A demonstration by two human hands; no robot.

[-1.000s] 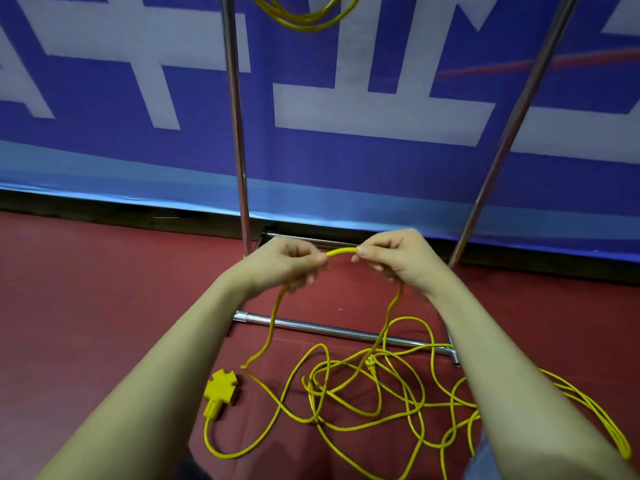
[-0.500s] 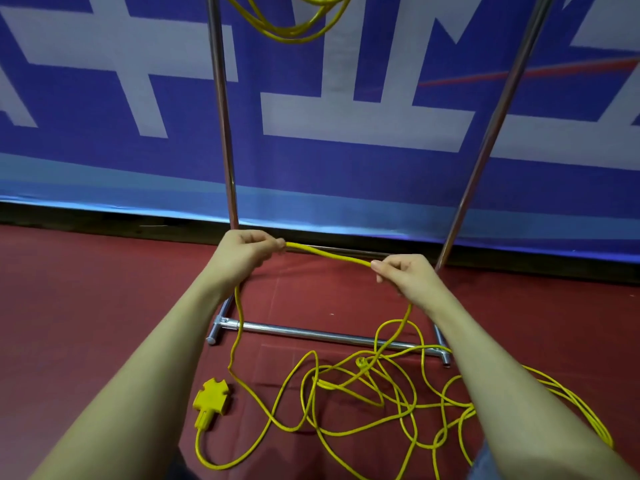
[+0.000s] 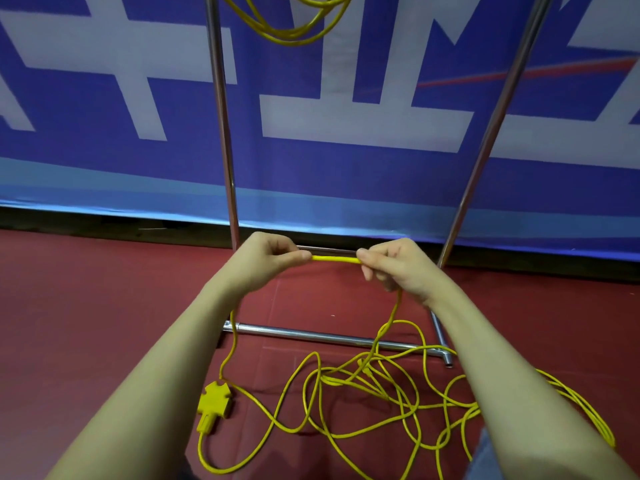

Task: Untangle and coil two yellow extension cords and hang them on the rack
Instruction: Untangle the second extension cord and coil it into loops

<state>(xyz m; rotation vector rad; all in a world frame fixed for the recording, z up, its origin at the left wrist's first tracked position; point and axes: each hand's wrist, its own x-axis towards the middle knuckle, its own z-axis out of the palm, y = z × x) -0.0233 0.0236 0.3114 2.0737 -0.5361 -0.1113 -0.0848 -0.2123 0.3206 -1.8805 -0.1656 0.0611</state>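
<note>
A yellow extension cord (image 3: 349,386) lies in tangled loops on the red floor. Its yellow multi-socket end (image 3: 214,400) rests at the lower left. My left hand (image 3: 266,255) and my right hand (image 3: 394,265) each pinch the cord, with a short straight stretch held between them. From each hand the cord hangs down to the floor pile. A second yellow cord (image 3: 291,24) hangs coiled from the rack at the top of the frame. The rack (image 3: 221,133) has two metal uprights and a base bar on the floor.
A blue and white banner (image 3: 346,116) covers the wall behind the rack. The rack's base bar (image 3: 311,336) crosses the floor just beyond the cord pile. More cord loops (image 3: 585,410) trail to the right past my right arm.
My hands spread apart along the cord half a second ago and have now come closer again. The stretch between them is shorter and level. The view has tilted slightly.
</note>
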